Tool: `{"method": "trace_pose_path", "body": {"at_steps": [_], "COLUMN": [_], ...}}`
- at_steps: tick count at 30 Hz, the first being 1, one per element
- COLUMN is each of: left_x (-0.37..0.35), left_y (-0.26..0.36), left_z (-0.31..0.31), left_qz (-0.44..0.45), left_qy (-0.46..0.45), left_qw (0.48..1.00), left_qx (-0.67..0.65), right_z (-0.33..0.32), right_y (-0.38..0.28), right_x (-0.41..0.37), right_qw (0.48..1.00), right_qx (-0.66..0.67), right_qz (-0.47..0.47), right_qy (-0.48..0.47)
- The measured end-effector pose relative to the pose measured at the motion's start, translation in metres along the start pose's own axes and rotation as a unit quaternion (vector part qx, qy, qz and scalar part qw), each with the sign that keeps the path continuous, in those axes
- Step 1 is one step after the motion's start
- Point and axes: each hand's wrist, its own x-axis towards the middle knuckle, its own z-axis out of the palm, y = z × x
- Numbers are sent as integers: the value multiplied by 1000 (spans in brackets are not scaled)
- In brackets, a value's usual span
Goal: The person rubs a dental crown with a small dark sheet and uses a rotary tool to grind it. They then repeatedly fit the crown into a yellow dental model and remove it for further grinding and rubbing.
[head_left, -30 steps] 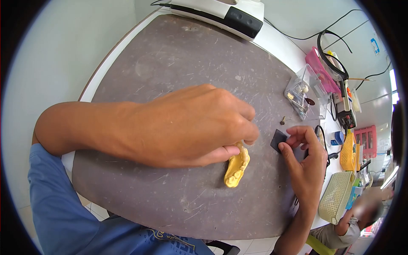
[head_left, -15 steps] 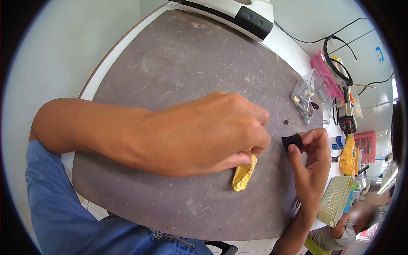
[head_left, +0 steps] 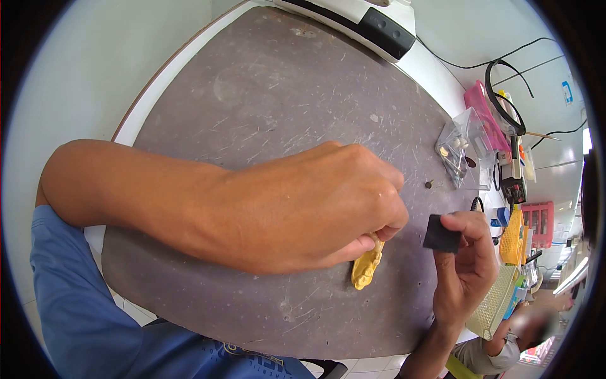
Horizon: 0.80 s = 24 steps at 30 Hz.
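Observation:
My left hand [head_left: 322,211] reaches across from the left, back upward, its fingers closed around the upper end of a yellow dental cast [head_left: 365,270]. Moulded teeth run along the cast's right side, and its upper end is hidden by the fingers. To the right, my right hand [head_left: 464,271] is raised above the mat, pinching a small black square of sandpaper [head_left: 441,235]. The sandpaper's flat face is turned toward me, apart from the cast. A small dark bit [head_left: 429,184] lies on the mat beyond both hands.
The scratched grey-brown mat [head_left: 240,82] covers the bench. Along its right side stand a clear box [head_left: 467,151] with small parts, a pink basket [head_left: 483,104], a yellow basket [head_left: 512,237] and a cream basket [head_left: 495,303]. A white-and-black device [head_left: 379,31] sits at the back. Another person [head_left: 499,354] sits lower right.
My right hand has turned the sandpaper from a curled, edge-on position to flat facing me, slightly lower. My left hand keeps its hold on the cast, nearly still.

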Motion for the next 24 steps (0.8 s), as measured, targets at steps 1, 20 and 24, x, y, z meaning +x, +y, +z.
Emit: {"method": "trace_pose_path", "body": {"at_steps": [1,20,24], "left_x": [0,0,0], "left_y": [-1,-5,-4], "left_z": [1,5,4], "left_qz": [0,0,-21], "left_qy": [1,34,16], "left_qw": [1000,999,999], "left_qx": [-1,-36,-36], "right_z": [-3,14,16], "right_y": [0,-15,-15], "right_x": [0,-10,-10], "right_qw": [996,957,947], "right_qx": [-66,-190,-224], "right_qz": [-57,-219,-230], "right_qy": [-10,8,6]}}
